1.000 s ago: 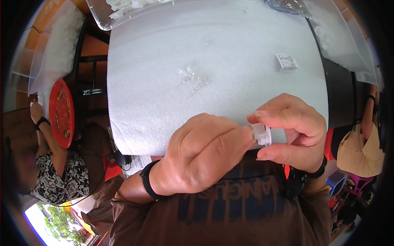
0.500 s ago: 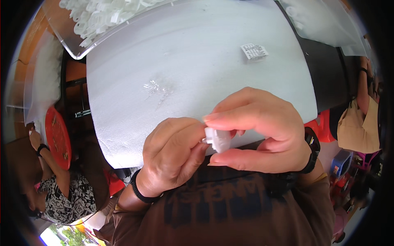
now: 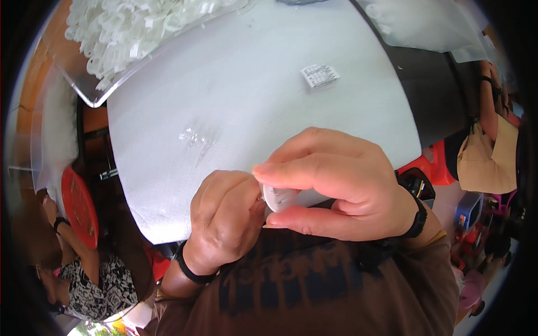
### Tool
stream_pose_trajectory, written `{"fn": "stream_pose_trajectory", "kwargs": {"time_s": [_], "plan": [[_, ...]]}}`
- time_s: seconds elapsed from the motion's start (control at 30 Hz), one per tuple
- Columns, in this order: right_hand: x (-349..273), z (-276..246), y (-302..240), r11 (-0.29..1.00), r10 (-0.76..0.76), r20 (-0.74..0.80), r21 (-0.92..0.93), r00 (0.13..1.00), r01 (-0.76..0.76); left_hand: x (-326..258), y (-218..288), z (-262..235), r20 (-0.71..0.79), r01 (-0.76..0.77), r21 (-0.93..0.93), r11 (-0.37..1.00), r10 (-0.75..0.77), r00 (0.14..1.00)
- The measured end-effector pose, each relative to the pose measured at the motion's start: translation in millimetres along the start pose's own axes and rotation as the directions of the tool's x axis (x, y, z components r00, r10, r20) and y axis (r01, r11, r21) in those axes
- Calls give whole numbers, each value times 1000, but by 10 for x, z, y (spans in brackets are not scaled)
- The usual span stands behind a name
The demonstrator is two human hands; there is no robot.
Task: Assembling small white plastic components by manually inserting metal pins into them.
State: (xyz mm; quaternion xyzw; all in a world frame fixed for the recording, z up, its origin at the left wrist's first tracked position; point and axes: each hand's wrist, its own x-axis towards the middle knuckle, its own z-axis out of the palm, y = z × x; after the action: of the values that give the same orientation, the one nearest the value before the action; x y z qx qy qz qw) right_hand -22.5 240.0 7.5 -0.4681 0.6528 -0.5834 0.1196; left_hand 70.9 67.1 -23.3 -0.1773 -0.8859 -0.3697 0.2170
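A small white plastic part (image 3: 278, 200) with a rounded edge sits between the thumb and fingers of my right hand (image 3: 361, 179). My left hand (image 3: 227, 215) is closed in a pinch right beside it. The left fingertips meet the part's left side, and whatever they hold is hidden there. Both hands are in front of my chest, over the near edge of the white foam-covered tabletop (image 3: 252, 78). Beyond my left hand lies a little cluster of clear slender pieces (image 3: 196, 136).
A clear bin (image 3: 96, 103) of white plastic rings (image 3: 134, 33) stands far left. A printed label (image 3: 320, 77) lies on the foam. Bagged white parts (image 3: 414, 25) are far right. Other people sit at both sides, a red tray (image 3: 79, 207) by the left one.
The tabletop has shifted left in the view. The white part is turned differently and is closer to my left fingertips, which now cover the small tip that showed there.
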Motion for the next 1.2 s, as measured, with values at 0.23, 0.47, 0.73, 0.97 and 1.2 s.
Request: {"fn": "stream_pose_trajectory", "kwargs": {"time_s": [0.23, 0.47, 0.73, 0.97, 1.2], "plan": [[-188, -528, 20, 784, -31, -217, -611, 976, -111, -23, -39, 15, 0, 76, 58, 995, -76, 997], [-707, -1412, 124, 480, 45, -674, -633, 738, -607, -175, -129, 26, 46, 132, 170, 977, -142, 989], [-991, -1656, 553, 387, 80, -681, -652, 728, -652, -124, -127, 82, 39, 147, 193, 970, -157, 987], [-905, -1662, 396, 400, 153, -635, -661, 757, -635, -99, -120, 62, 43, 121, 194, 974, -131, 990], [-302, -2012, -327, 595, -7, -677, -594, 736, -541, -154, -108, -2, 19, 87, 167, 982, -91, 996]]}}
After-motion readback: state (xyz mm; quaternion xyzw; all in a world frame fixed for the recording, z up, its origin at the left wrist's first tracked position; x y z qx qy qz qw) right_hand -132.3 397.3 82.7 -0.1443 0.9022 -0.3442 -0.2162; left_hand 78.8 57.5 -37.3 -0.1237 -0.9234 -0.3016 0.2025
